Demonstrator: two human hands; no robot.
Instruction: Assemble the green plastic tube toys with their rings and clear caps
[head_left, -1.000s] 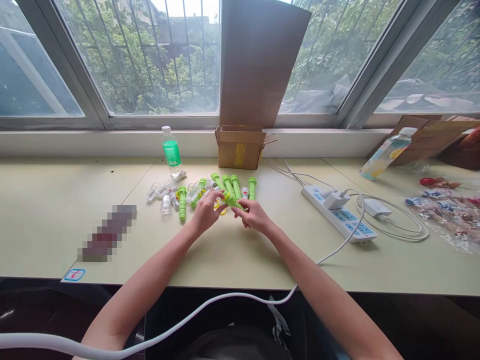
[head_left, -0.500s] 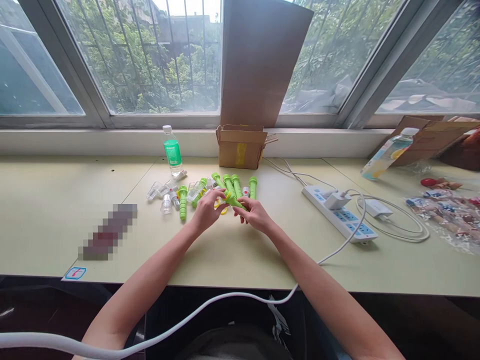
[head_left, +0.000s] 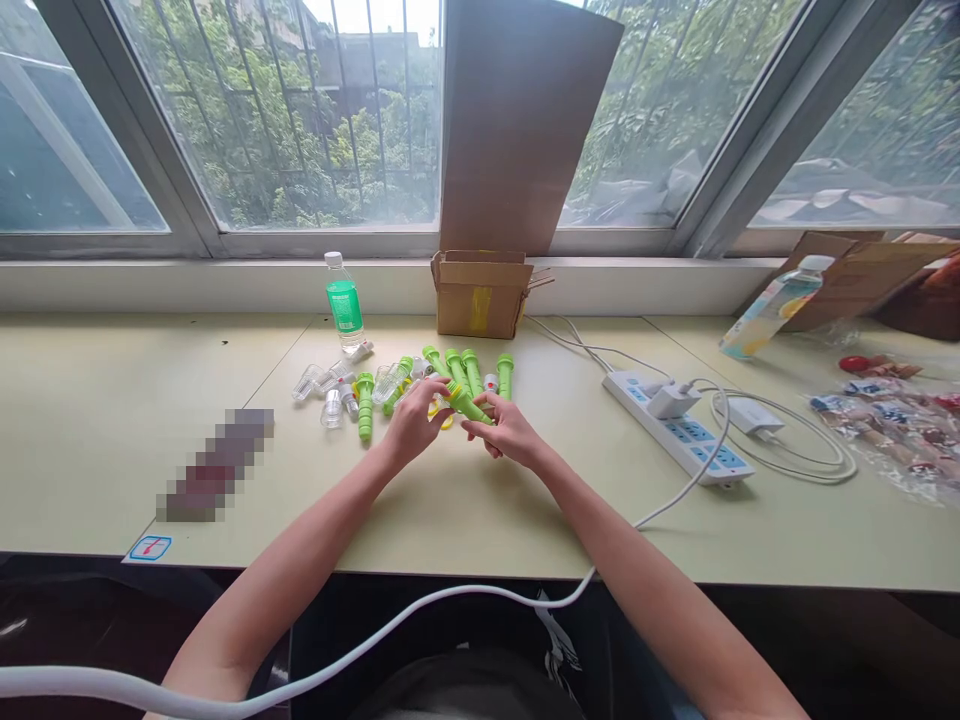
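Between my two hands is a bright green plastic handle with a wider collar [head_left: 466,402], tilted with its narrow end down to the right. My left hand [head_left: 414,416] is closed on the collar end. At the narrow end, my right hand [head_left: 508,432] pinches with thumb and fingers. Similar green handles [head_left: 470,372] lie just behind the hands, and a ribbed one [head_left: 365,406] is left of my left hand. Clear plastic cups [head_left: 332,408] and small silvery-white pieces lie further left. Yellow rings [head_left: 447,421] are partly hidden behind my left fingers.
A green-labelled bottle [head_left: 344,305] and a cardboard box [head_left: 480,300] stand toward the window. To the right are a white power strip [head_left: 679,430] with cables, a tilted bottle [head_left: 776,308] and bagged small items [head_left: 892,425]. A white cable [head_left: 420,597] crosses in front of the table edge.
My right fingers have shifted slightly around the handle's narrow end, showing more of it. My left hand keeps its hold, and the things on the table stay put.
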